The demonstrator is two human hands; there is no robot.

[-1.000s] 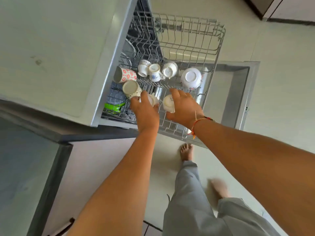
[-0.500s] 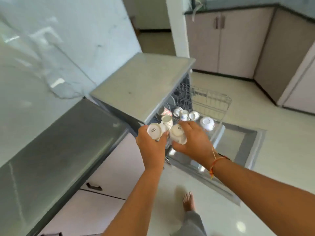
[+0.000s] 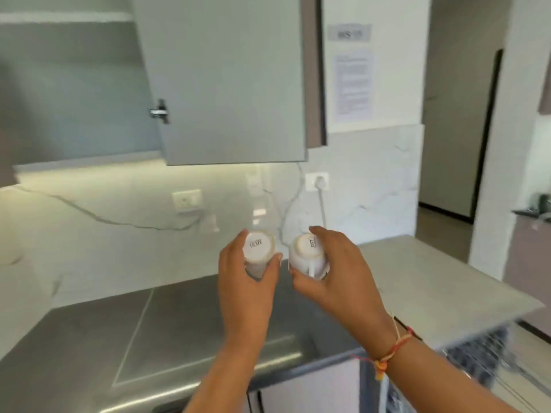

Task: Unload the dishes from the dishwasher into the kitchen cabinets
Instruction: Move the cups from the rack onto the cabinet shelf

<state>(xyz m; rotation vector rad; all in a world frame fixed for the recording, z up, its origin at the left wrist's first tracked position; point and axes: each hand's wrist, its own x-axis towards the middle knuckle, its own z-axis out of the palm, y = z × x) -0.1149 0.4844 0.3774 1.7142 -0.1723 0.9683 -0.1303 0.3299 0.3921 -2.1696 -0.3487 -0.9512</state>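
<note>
My left hand [image 3: 247, 281] grips a white cup [image 3: 258, 245] held upside down, its printed base facing me. My right hand [image 3: 337, 269] grips a second white cup [image 3: 308, 254], also base up, with its handle showing below. Both cups are held side by side above the steel counter [image 3: 167, 317]. Above them hangs a wall cabinet with its grey door [image 3: 226, 79] swung open; the inside [image 3: 74, 84] shows a bare shelf. The dishwasher rack [image 3: 489, 359] is a blur at the lower right.
A marble backsplash with two sockets [image 3: 187, 200] and a plugged-in cable [image 3: 317, 181] runs behind the counter. A light stone top [image 3: 432, 281] sits over the dishwasher at right. A doorway [image 3: 459, 129] opens at the far right.
I have lifted both cups out of the dishwasher rack and raised them over the counter. My view has swung up from the rack to the open wall cabinet.
</note>
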